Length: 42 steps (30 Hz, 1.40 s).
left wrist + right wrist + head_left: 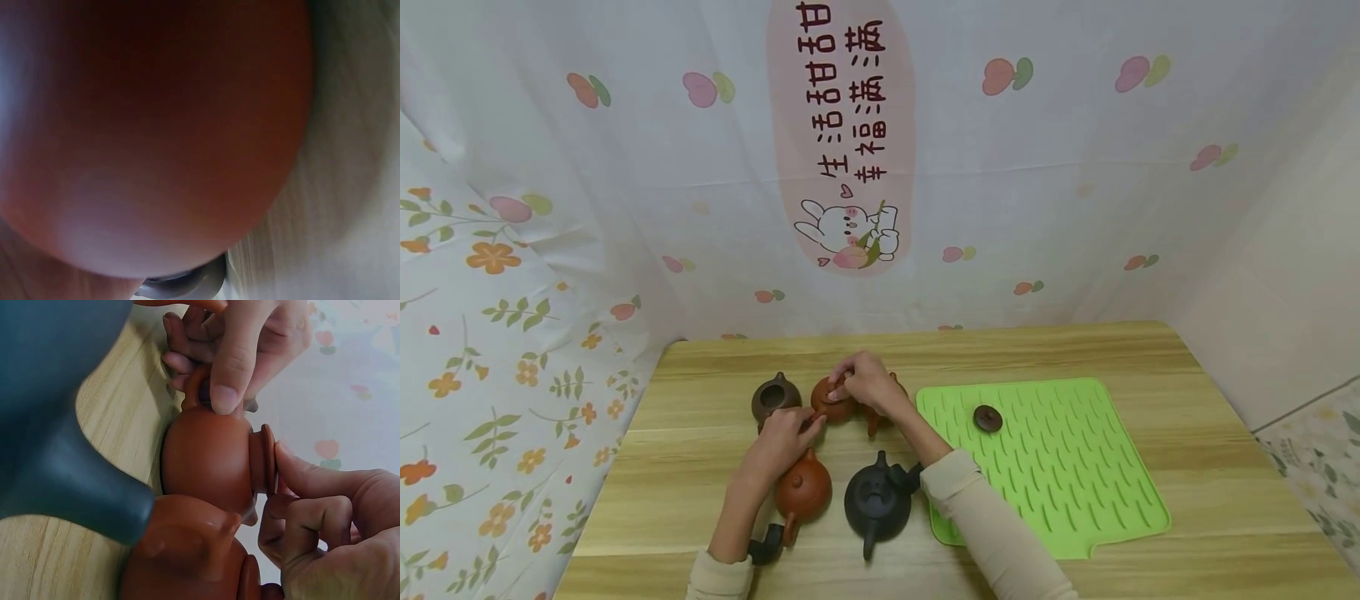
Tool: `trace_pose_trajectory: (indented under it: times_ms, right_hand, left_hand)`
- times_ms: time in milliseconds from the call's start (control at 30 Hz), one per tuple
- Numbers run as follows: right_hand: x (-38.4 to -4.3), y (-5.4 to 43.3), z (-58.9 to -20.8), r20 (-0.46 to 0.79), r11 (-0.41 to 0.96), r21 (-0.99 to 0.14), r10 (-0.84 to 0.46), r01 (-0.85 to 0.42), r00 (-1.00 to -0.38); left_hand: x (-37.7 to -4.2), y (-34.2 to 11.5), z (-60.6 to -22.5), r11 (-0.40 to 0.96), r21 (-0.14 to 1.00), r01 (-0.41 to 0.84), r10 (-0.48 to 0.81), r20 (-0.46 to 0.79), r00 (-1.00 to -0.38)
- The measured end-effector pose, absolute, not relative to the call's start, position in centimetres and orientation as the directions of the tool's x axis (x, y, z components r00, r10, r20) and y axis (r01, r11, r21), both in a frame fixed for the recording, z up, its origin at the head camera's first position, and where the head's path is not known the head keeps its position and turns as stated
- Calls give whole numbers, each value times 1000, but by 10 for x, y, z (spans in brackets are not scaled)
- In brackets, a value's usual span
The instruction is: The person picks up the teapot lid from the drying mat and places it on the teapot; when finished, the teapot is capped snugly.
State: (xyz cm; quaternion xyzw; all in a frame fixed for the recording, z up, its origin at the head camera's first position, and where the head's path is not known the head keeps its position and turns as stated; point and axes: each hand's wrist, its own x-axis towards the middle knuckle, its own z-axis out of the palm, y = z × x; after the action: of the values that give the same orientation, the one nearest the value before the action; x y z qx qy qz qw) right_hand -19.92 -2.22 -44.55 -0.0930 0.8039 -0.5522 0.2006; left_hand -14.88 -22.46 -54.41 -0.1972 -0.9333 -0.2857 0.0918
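In the back row on the table is a reddish-brown teapot [822,402]. My left hand [781,444] grips it by its handle, thumb over the top and fingers curled beneath. With thumb and fingers my right hand [871,385] pinches its lid [270,459], which is right at the mouth of the pot. An orange-red teapot [805,493] sits below my left hand, and its knobbed lid is on. The left wrist view is mostly filled by a rounded reddish pot wall [169,156].
A lidless dark brown teapot [787,390] stands at the back left. Another reddish teapot [872,423] is partly hidden behind my right wrist. Nearer me is a black teapot [880,508]. A dark brown lid [987,419] lies on the green mat [1075,467] at the right.
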Motion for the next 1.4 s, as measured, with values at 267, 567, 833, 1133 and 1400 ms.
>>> trace_pose_trajectory:
  times_ms: [267, 567, 833, 1133, 1400]
  right_hand:
    - [-199, -23, -441, -218, 399, -916, -389, 49, -895]
    - [-198, -26, -442, -219, 472, -881, -377, 17, -900]
    - [-192, -20, -439, -173, 511, -856, -423, -76, -890]
    - [-184, 54, -428, -16, 383, -917, -313, -110, -950]
    - [-166, 173, -454, 79, 478, -870, -101, -118, -992]
  left_hand:
    - [-146, -223, -539, 761, 491, 425, 313, 296, -903]
    - [-147, -222, -537, 758, 498, 420, 314, 287, -905]
    - [-147, -229, -549, 789, 450, 419, 323, 276, -905]
    - [-124, -242, -494, 807, 453, 380, 226, 357, -906]
    - [-93, -272, -453, 869, 431, 242, 88, 347, -934]
